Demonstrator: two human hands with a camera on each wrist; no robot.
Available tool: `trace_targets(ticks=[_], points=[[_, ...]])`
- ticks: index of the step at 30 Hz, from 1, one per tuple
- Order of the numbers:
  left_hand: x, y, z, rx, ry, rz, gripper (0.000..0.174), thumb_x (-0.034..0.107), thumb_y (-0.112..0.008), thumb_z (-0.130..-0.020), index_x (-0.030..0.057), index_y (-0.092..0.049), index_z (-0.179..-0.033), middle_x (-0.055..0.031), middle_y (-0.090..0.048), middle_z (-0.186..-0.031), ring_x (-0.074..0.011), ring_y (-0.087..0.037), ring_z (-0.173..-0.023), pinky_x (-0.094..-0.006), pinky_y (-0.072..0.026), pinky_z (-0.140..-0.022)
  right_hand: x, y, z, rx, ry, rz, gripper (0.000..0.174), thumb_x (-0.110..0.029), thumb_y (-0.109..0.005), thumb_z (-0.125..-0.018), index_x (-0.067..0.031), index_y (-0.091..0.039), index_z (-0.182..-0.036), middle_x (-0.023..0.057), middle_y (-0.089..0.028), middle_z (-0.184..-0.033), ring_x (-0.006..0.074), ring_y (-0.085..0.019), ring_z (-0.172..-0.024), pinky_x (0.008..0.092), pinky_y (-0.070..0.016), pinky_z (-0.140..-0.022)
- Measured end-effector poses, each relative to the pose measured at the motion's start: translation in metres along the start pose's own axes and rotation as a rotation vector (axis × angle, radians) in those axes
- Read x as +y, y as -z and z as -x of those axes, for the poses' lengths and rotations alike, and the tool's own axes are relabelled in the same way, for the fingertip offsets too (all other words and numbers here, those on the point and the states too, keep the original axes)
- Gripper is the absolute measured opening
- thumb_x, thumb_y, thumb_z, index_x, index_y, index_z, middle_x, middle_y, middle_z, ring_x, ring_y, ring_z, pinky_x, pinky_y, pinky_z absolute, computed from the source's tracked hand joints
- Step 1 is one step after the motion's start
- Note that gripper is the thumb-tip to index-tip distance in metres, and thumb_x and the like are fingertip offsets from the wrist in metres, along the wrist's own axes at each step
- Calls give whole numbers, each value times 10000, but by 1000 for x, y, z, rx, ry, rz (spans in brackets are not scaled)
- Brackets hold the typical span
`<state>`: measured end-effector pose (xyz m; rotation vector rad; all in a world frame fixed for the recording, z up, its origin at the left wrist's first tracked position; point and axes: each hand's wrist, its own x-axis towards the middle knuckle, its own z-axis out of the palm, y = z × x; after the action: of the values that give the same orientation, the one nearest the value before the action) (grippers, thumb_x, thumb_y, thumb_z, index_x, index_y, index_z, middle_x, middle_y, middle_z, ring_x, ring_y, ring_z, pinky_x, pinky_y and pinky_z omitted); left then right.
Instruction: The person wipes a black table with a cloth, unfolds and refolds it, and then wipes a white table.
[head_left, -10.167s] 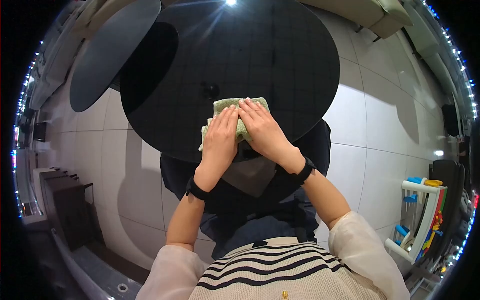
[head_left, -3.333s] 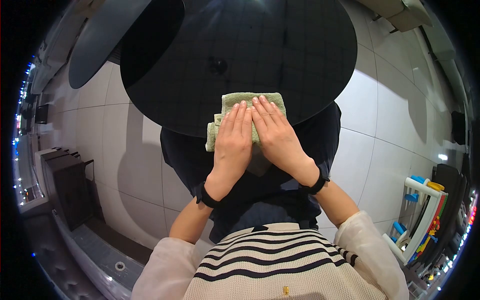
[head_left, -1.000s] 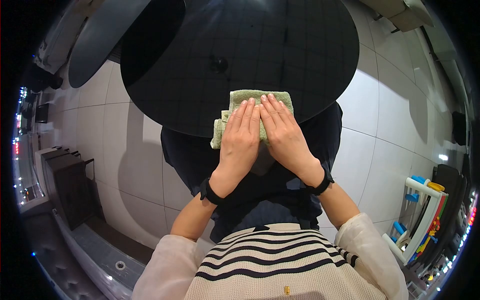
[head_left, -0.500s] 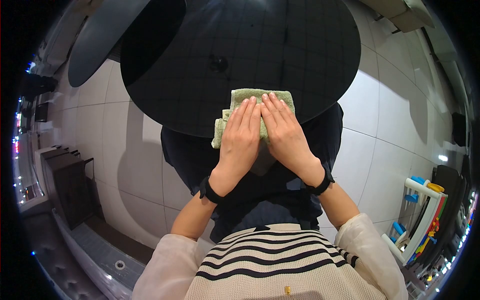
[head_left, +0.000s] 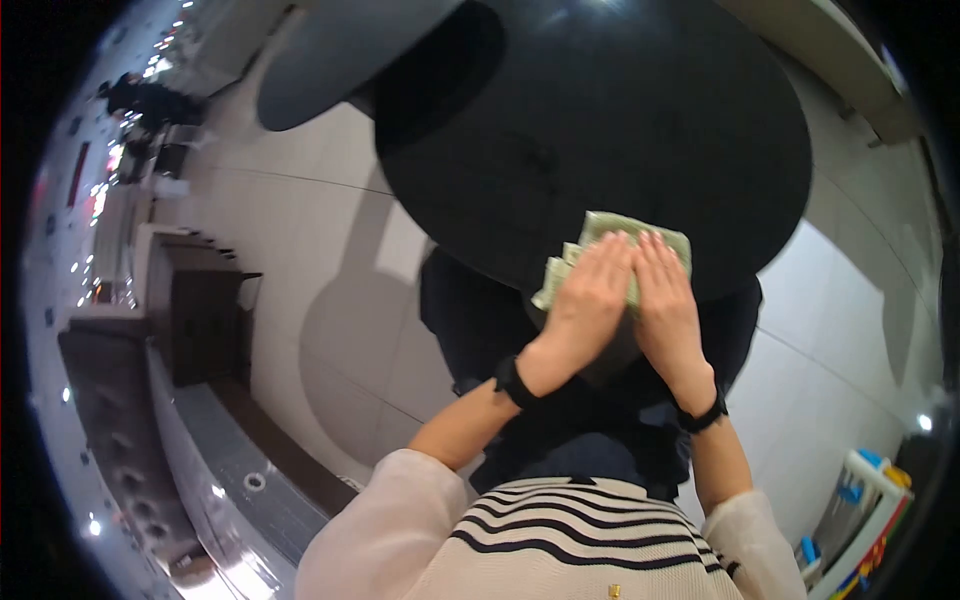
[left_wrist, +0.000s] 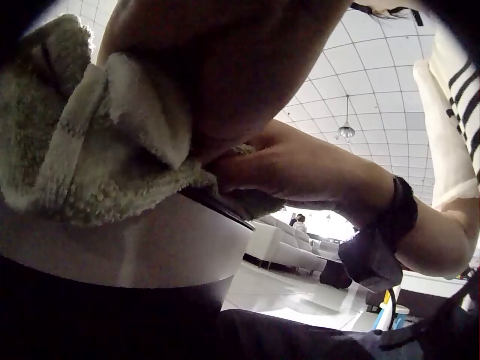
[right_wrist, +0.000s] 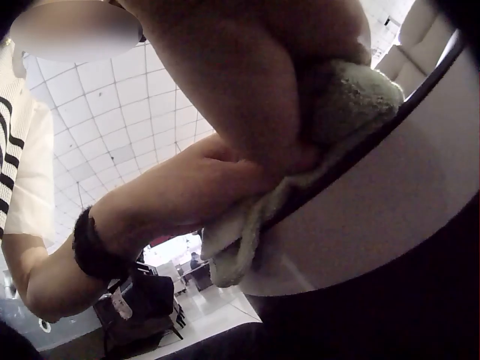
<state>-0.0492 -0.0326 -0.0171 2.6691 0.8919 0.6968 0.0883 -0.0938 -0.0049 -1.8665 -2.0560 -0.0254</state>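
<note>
A folded light green towel point(head_left: 603, 224) lies on the near edge of the round black table point(head_left: 680, 120). My left hand point(head_left: 585, 308) rests on its left part, fingers straight and pointing away from me. Beside it my right hand point(head_left: 668, 310) lies on the right part, fingers also extended, and the fingertips of both hands come close together. In the left wrist view the towel point(left_wrist: 97, 142) bunches in thick folds at the table's rim. From the right wrist view, a fold of the towel point(right_wrist: 236, 259) hangs over that rim. The palms hide the towel's middle.
A second, grey oval tabletop point(head_left: 345, 60) overlaps the black table at the far left. A dark cabinet point(head_left: 200, 310) and a tufted seat point(head_left: 120, 440) stand at the left. A white rack with coloured parts point(head_left: 865, 510) is at the lower right.
The head view has turned, so table, towel and hands appear farther right. Over the longer span the towel and both hands have shifted rightward along the near edge. Both hands stay on the towel.
</note>
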Motion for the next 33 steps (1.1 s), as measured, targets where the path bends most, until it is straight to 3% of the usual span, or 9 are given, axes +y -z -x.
trace_targets(ticks=[7,10,14,15,25,33], points=[[6,12,-2,-12,-17,-14,578,-41,-587,-758,-97,-505,-1327,-243,-528,-1397,-349,-489,-1341,-441,-360,-1154,-5,6,-1,24,-1,39,506,6,-569,-813,106,-524,-1307,263,-522,-1402,373,-463,-1364,457,-346,-1161],[11,14,-2,-39,19,-28,595,-48,-602,-750,-96,-499,-1335,-239,-525,-1403,-348,-480,-1350,-438,-357,-1157,0,2,1,37,13,-28,562,69,-537,-770,115,-507,-1329,269,-503,-1414,375,-427,-1391,452,-311,-1183],[20,20,-3,-75,74,-29,631,-53,-611,-744,-79,-483,-1361,-231,-511,-1420,-350,-460,-1366,-435,-353,-1159,4,5,0,34,42,-28,550,38,-545,-790,114,-505,-1333,264,-495,-1426,363,-417,-1403,443,-289,-1195],[19,20,-3,-70,70,-31,627,-53,-600,-753,-73,-478,-1369,-231,-504,-1428,-345,-457,-1369,-436,-361,-1151,5,10,-1,17,63,17,507,-24,-540,-836,121,-512,-1322,273,-511,-1411,367,-439,-1389,448,-317,-1182],[14,16,-5,-73,-2,-133,532,45,-548,-842,-82,-488,-1355,-242,-510,-1417,-344,-481,-1352,-423,-383,-1130,6,12,1,29,33,-147,612,83,-602,-705,112,-510,-1309,265,-497,-1422,373,-424,-1394,457,-312,-1186],[3,13,-3,-50,-79,-128,508,60,-562,-850,-100,-505,-1328,-244,-524,-1401,-346,-501,-1333,-416,-383,-1134,-8,11,2,63,-65,-149,610,111,-617,-693,97,-530,-1296,254,-515,-1407,372,-437,-1383,464,-331,-1172]])
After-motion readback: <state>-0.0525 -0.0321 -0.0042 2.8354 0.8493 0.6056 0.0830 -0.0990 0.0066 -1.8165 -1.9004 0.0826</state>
